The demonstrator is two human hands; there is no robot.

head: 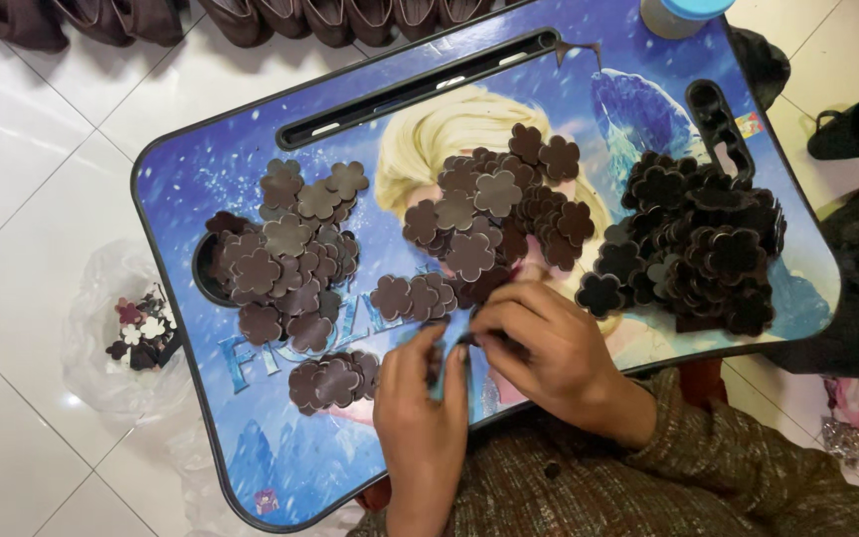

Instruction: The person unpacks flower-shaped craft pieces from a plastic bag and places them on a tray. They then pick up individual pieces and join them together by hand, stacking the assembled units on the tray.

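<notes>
Flower cut-outs, sorted in heaps on a lap tray

Scraps sit in a clear plastic bag [131,333] on the white floor, left of the blue picture-printed lap tray [191,189]. On the tray, a heap of brown flower-shaped leather pieces [290,254], a middle heap [494,214], then a darker stack [698,249] at its right end: apart, so shades stay separate. At the tray's near edge, left hand [420,398] and right hand [549,353] meet, fingertips pinching one dark flower piece [449,348] between them.
</notes>
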